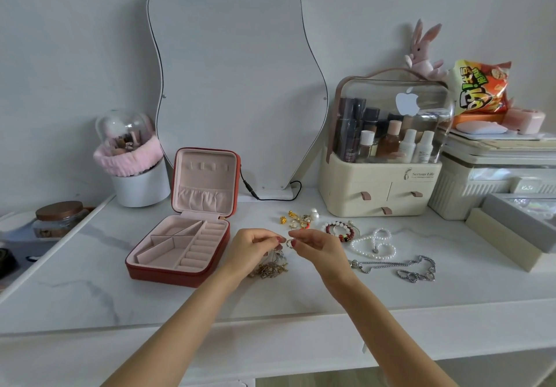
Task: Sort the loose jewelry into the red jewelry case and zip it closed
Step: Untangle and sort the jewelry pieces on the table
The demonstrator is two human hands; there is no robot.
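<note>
Right now I'm pinching a small ring (289, 243) between my left hand (254, 248) and right hand (313, 246); the open red jewelry case (180, 251) is lying just left, nearer my left hand.

Soft, even daylight w/ faint shadows (edges bow from wide-angle lens), focus fairly sharp.

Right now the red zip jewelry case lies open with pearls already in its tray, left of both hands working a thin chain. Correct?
Not quite. The head view shows the red zip jewelry case open but its tray empty; the white pearl strand lies on the tabletop right of the hands.
</note>
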